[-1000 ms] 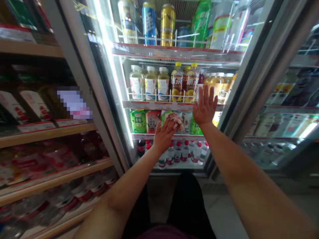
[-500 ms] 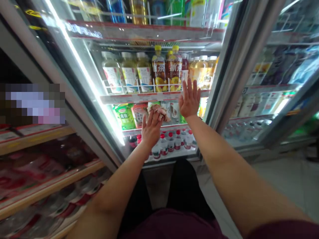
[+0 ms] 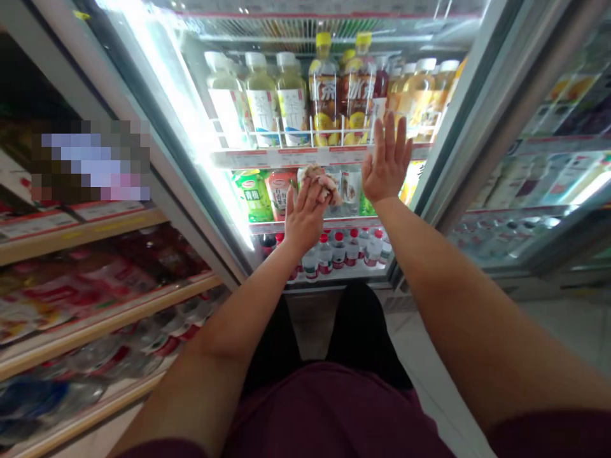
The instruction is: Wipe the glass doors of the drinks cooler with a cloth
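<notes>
My left hand [image 3: 305, 219] presses a crumpled, pinkish-beige cloth [image 3: 321, 179] against the glass door of a lit drinks cooler, at the height of the shelf with green and red packs. Its fingers lie over the lower part of the cloth. My right hand [image 3: 386, 165] is spread on the same glass, fingers up and apart, with nothing held. Behind the glass, close to the right fingertips, stand brown tea bottles [image 3: 359, 95] with yellow caps. A red pack [image 3: 280, 191] shows just left of the cloth.
The cooler's metal door frame [image 3: 470, 121] runs along the right, with another glass-fronted cooler beyond it. On the left, wooden-edged shelves [image 3: 109, 321] hold bottled drinks. Small red-capped bottles [image 3: 338, 251] stand at the cooler's bottom. My knees [image 3: 365, 318] are close to its base.
The view has shifted, so the cooler and both hands appear higher and further right. Against the door, the cloth and both hands stay in nearly the same place.
</notes>
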`<state>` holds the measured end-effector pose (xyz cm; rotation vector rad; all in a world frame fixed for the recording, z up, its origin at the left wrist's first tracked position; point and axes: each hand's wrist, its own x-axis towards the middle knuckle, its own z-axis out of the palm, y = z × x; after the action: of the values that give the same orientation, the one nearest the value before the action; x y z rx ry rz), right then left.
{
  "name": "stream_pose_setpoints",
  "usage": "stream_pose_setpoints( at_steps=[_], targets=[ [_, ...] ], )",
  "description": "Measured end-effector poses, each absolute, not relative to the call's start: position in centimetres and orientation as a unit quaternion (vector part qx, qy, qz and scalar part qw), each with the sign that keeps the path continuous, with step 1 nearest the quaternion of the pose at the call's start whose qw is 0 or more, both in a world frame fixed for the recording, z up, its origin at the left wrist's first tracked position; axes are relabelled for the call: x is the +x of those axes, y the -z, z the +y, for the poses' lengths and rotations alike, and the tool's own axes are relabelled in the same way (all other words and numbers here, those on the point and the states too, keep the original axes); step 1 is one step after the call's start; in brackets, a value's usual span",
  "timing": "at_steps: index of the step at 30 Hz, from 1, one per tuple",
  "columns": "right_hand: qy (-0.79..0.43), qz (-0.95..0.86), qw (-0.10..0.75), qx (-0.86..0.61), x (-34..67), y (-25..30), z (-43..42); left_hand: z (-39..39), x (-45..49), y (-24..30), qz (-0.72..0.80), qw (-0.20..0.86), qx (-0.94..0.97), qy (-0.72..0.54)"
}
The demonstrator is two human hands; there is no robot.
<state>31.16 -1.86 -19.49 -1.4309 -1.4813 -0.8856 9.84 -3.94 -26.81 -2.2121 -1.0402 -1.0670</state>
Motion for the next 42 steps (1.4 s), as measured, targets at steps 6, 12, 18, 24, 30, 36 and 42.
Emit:
stream_pose_setpoints(
  at_steps=[6,12,18,24,30,36,42],
  targets=[
    [0.327,-0.607,0.449,-0.569,31.1,19.4,-2.0,-4.0,10.5,28.2,-0.36,0.266,-0.817,0.364],
    [0.316,-0.613,0.454,-0.565,31.0,19.4,-2.0,-3.4,8.3,29.2,-0.353,0.26,-0.833,0.338],
    [0.32,-0.6,0.462,-0.57,31.1,19.6,-1.8,-3.1,7.0,27.6,-0.402,0.251,-0.792,0.385],
    [0.329,-0.604,0.438,-0.579,30.8,19.4,-2.4,-3.5,5.0,30.1,-0.396,0.245,-0.807,0.361],
    [0.333,-0.601,0.437,-0.58,30.8,19.3,-2.3,-2.9,4.1,27.2,-0.422,0.27,-0.746,0.438],
    [0.33,-0.604,0.452,-0.567,30.9,19.6,-1.9,-3.5,1.7,29.9,-0.416,0.278,-0.775,0.385],
    [0.327,-0.601,0.463,-0.563,31.0,19.6,-1.8,-2.3,-0.9,27.4,-0.442,0.308,-0.72,0.438]
  ],
)
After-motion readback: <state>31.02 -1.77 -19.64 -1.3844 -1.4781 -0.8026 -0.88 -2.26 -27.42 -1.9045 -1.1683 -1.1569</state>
